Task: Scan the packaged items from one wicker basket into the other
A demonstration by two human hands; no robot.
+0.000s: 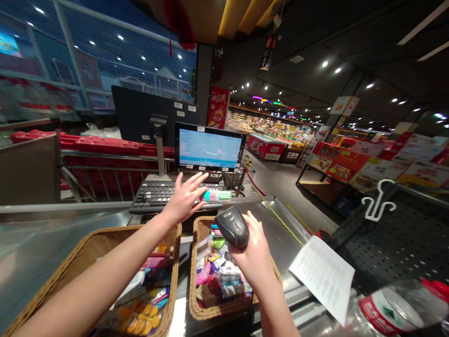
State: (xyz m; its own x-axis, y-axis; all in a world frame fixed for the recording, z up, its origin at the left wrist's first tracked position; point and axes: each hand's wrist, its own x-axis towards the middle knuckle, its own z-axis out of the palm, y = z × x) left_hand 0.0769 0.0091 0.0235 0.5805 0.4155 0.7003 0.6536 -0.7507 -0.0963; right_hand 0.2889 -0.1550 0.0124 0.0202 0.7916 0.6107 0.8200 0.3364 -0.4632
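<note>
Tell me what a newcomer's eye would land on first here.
Probably the black handheld scanner in the right hand, above a wicker basket of colourful packets. Then the bright screen straight ahead, beyond the left hand, which has a small teal-and-green item close against it.

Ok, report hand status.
Left hand: pinching small green item near keyboard. Right hand: gripping black scanner. Scanner partly hides right basket.

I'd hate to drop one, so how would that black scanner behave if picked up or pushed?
The black scanner would probably feel stiff, given its hard-looking shell. It seems light, since the right hand alone holds it. Its rounded head might rock if pushed.
</note>
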